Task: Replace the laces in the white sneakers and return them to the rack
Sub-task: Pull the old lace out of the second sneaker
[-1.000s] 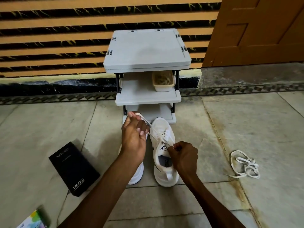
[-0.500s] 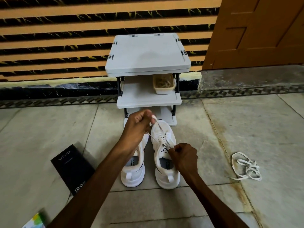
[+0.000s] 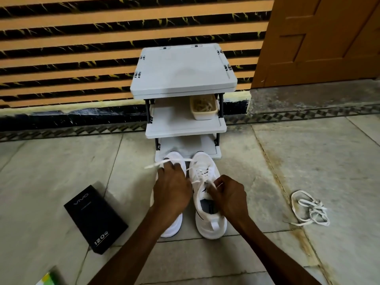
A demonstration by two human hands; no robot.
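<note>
Two white sneakers stand side by side on the floor, toes toward the grey rack [image 3: 186, 128]. The right sneaker [image 3: 207, 202] has a white lace [image 3: 202, 174] threaded through its eyelets. My left hand [image 3: 171, 190] hovers over the left sneaker [image 3: 174, 225], hiding most of it, and holds one lace end [image 3: 156, 163], which sticks out to the left. My right hand [image 3: 230, 197] pinches the other lace end by the right sneaker's tongue.
A loose tangle of white laces [image 3: 309, 208] lies on the floor to the right. A black box [image 3: 95, 218] lies to the left, with a colourful packet [image 3: 48, 279] at the bottom left corner. A beige tub [image 3: 203, 108] sits on the rack's middle shelf. A wooden door [image 3: 320, 40] is behind right.
My left hand dropped from above the shoe's toe down over the left sneaker, drawing the lace end out to the left. The right hand stayed at the tongue.
</note>
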